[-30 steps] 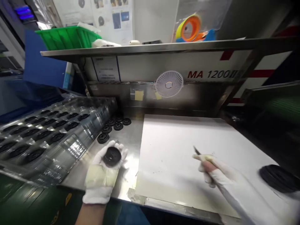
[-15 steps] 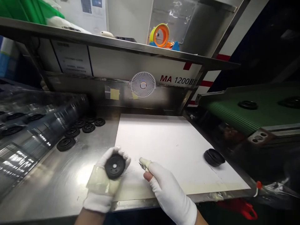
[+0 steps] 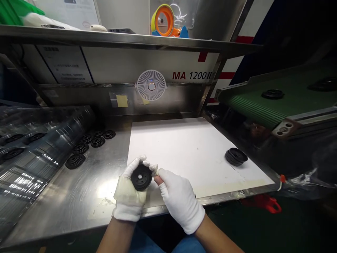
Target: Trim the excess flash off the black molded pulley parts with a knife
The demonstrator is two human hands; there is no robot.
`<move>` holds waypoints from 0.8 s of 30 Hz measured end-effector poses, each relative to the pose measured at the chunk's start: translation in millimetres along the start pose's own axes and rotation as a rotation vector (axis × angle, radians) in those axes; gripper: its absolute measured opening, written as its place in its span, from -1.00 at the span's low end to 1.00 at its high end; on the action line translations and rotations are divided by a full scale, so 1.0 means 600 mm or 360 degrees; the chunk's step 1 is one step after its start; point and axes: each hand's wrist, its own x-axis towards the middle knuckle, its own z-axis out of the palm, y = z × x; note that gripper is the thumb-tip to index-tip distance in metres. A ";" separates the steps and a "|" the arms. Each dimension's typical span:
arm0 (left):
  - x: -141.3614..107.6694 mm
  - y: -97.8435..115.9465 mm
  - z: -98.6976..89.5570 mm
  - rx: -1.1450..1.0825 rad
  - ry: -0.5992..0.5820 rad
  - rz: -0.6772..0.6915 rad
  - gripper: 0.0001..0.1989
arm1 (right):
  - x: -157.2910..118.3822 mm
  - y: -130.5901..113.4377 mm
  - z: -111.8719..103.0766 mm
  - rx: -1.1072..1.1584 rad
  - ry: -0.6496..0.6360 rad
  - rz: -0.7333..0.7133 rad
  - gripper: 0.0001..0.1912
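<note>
My left hand (image 3: 130, 188), in a white glove with a pale patch over the palm, is closed round a round black wheel-like part (image 3: 141, 177) with a small light hole at its centre. The wheel's face is turned up towards me. My right hand (image 3: 179, 196), gloved in white with the thumb tip bare, pinches a small metal blade, now mostly hidden by the fingers. Its fingertips meet the wheel's right rim. Both hands are over the near left edge of a white sheet (image 3: 168, 147).
Several black wheels (image 3: 98, 141) lie on the metal table at left, beside clear plastic trays (image 3: 50, 154). More black parts (image 3: 236, 156) sit on the sheet's right side. A green conveyor (image 3: 252, 103) stands at right. A metal shelf (image 3: 126, 39) and a fan (image 3: 151, 85) are ahead.
My hands have come together: the right fingers, holding the blade, now touch the wheel's rim. The view has shifted, and the left hand still holds the wheel.
</note>
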 end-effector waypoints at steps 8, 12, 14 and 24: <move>0.010 -0.018 -0.015 0.0019 -0.0092 0.0279 -0.92 | -0.017 -0.016 0.025 -0.0024 0.0026 0.0067 -0.79; 0.013 -0.023 -0.012 -0.0011 -0.0049 0.0432 -0.90 | -0.023 -0.028 0.036 0.0039 0.0059 0.0073 -0.78; 0.008 -0.019 -0.008 0.0045 -0.0033 0.0413 -0.83 | -0.022 -0.028 0.037 0.0057 0.0061 0.0060 -0.79; 0.005 -0.005 -0.021 0.0118 -0.0040 0.0288 -0.77 | -0.021 -0.013 0.039 0.0008 0.0087 0.0100 -0.77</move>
